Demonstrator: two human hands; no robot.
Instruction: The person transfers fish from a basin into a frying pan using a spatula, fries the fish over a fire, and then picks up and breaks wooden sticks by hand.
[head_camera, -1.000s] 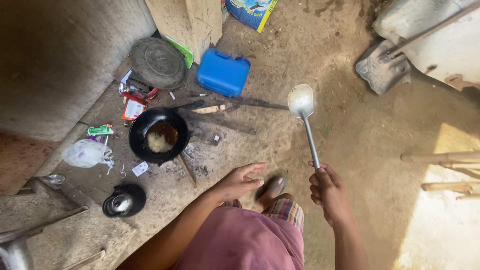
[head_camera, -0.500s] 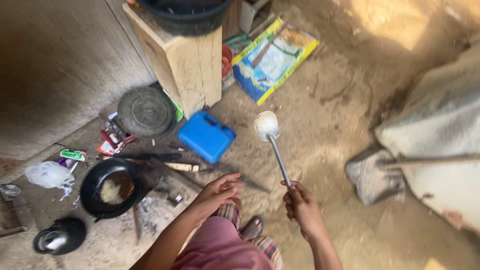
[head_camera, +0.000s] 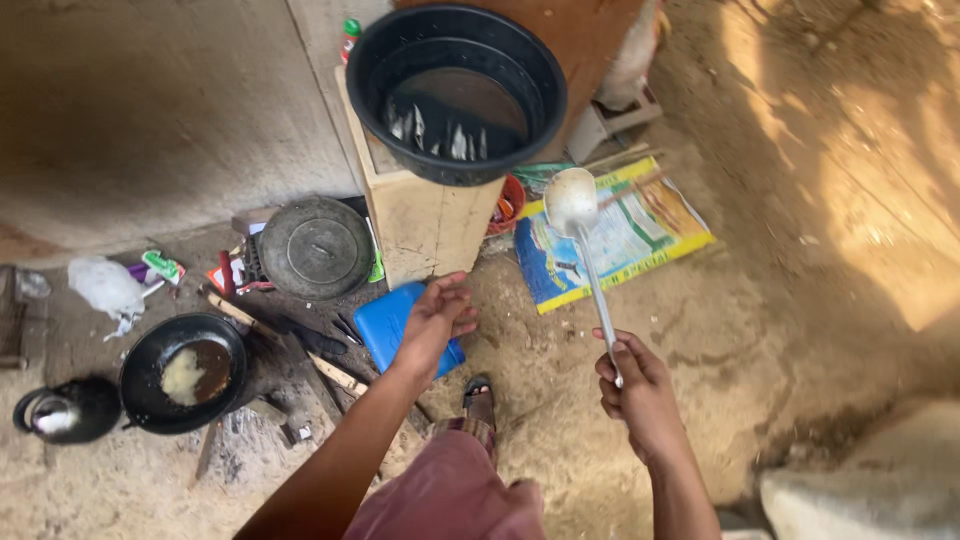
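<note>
My right hand (head_camera: 636, 392) grips the long metal handle of a flat metal spatula (head_camera: 572, 200), whose blade points up toward a black plastic basin (head_camera: 456, 92). The basin holds several small silvery fish and stands on a wooden block (head_camera: 425, 225). My left hand (head_camera: 437, 318) is stretched forward, fingers apart and holding nothing, above a blue plastic jerrycan (head_camera: 380, 325) lying on the dirt floor. A black wok (head_camera: 183, 372) with oil and a pale lump of food sits low on the left over firewood.
A round dark lid (head_camera: 315, 247) leans by the block. A black kettle (head_camera: 62, 410) stands at the far left. A printed sack (head_camera: 625, 240) lies flat on the ground right of the block. Packets and a white plastic bag (head_camera: 103, 284) litter the left.
The view has swung up and left, bringing the black basin on the block into sight. My left hand has reached forward over the blue jerrycan. The spatula stays in my right hand.
</note>
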